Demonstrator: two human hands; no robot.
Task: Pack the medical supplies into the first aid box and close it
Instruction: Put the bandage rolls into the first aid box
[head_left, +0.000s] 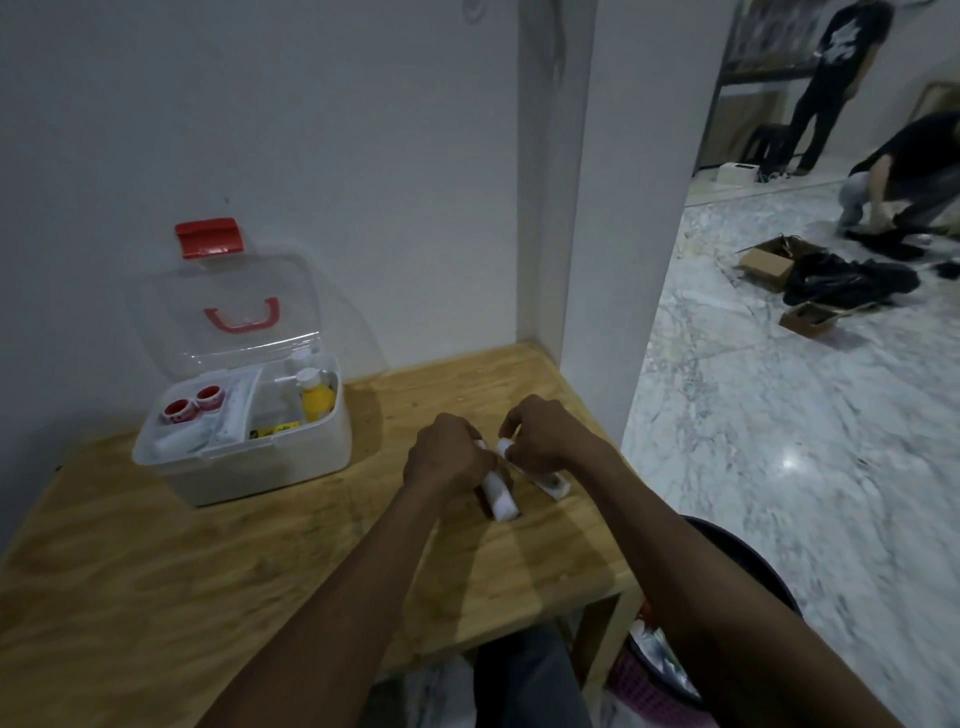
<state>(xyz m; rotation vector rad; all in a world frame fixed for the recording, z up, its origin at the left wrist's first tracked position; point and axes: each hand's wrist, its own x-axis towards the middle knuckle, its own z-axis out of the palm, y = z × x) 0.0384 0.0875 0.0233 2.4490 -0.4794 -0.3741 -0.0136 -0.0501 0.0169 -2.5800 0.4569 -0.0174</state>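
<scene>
My left hand (447, 457) curls around one white bandage roll (500, 500) on the bench (208, 545); my right hand (540, 436) pinches another (545, 480). Both must next go left into the open first aid box (260, 467).

Two bare forearms rising from the lower frame toward the centre, left hand (448, 453) knuckles-up with fingers curled in a closed grip, right hand (540, 434) just beside it, fingertips seemingly pinched, slightly blurred
</scene>
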